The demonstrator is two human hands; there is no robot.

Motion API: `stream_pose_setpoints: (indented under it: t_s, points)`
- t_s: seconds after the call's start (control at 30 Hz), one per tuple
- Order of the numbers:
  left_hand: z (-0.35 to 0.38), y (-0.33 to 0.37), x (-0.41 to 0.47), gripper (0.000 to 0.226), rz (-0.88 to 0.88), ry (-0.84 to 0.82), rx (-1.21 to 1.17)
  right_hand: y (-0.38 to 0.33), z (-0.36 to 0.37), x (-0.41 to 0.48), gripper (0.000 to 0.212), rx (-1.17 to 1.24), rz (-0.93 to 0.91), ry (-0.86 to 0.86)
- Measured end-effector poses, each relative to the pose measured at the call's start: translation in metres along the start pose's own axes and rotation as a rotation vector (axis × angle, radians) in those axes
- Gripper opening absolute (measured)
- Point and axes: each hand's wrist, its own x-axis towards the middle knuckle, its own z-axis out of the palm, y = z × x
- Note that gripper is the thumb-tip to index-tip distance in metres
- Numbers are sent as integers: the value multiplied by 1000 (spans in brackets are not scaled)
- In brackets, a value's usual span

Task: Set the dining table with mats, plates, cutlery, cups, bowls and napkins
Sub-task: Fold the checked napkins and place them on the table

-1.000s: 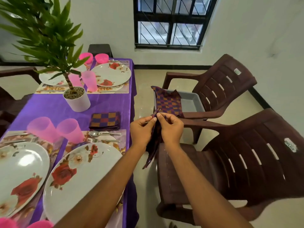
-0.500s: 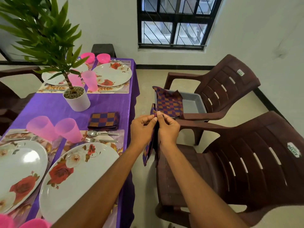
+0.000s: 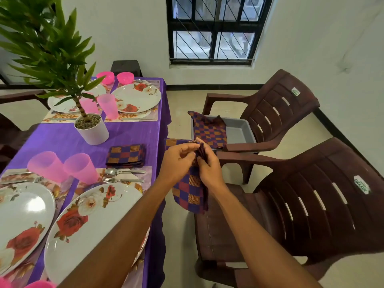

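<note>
Off the table's right edge, my left hand (image 3: 178,161) and my right hand (image 3: 208,165) both pinch the top of a checkered purple, red and orange napkin (image 3: 189,194), which hangs down between them. A folded napkin (image 3: 125,154) of the same pattern lies on the purple tablecloth (image 3: 62,140) beyond the near spoon (image 3: 116,171) and fork (image 3: 116,180). More napkin cloth (image 3: 209,132) drapes over a grey tray (image 3: 239,132) on the far chair. Floral plates (image 3: 89,225) lie on mats, with pink cups (image 3: 80,168) beside them.
A potted plant (image 3: 91,129) stands mid-table. Two brown plastic chairs (image 3: 311,204) stand to the right of the table, the far chair (image 3: 276,113) holding the tray. Pink bowls (image 3: 124,77) and far plates (image 3: 137,97) sit at the table's far end, under a barred window.
The napkin has opened from a narrow hanging strip into a wider checkered panel. My hands stayed together at its top edge and shifted slightly.
</note>
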Motion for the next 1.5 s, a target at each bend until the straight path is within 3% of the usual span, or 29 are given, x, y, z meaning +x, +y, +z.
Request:
stream_pose_setpoints:
  t_s: [0.07, 0.13, 0.2, 0.27, 0.33, 0.4, 0.5, 0.67, 0.77, 0.83, 1.0, 1.13, 1.2, 1.33, 1.5]
  points:
    - [-6, -8, -3, 28, -40, 164, 32, -1, -8, 6, 54, 5, 43, 25]
    - [-15, -22, -6, 38, -162, 297, -30, -5, -17, 11, 48, 99, 129, 41]
    - [-26, -37, -9, 64, -283, 275, -68, -12, -26, 17, 41, 178, 193, 54]
    - [-31, -45, -10, 74, -373, 114, -179, -17, -32, 22, 39, 248, 206, 48]
    - [-29, -40, -15, 52, -429, -92, -325, -21, -35, 26, 37, 303, 238, 32]
    - [-24, -44, -17, 34, -420, -130, -338, -24, -37, 28, 34, 321, 292, 10]
    - [-16, -47, -19, 30, -435, -47, -320, -19, -40, 32, 40, 340, 334, 43]
    - [-5, -51, -21, 25, -563, 182, -359, 5, -38, 23, 70, 295, 449, 70]
    - [-8, -58, -19, 32, -605, 299, -334, 16, -34, 9, 62, 218, 481, -13]
    - [-13, -60, -19, 39, -574, 310, -283, 24, -33, 2, 53, 180, 479, -95]
    - [-30, -66, -17, 43, -410, 168, -108, 33, -36, -6, 67, -20, 350, -194]
    - [-48, -71, -16, 54, -272, -171, 67, 32, -39, -1, 36, -145, 266, -165]
    - [-53, -72, -19, 56, -200, -241, 201, 28, -42, 2, 22, -232, 245, -189]
    - [-58, -76, -22, 36, -144, -164, 308, 22, -43, 9, 8, -440, 145, -263]
    - [-62, -75, -21, 13, -115, -94, 290, 14, -51, 16, 11, -555, 21, -272]
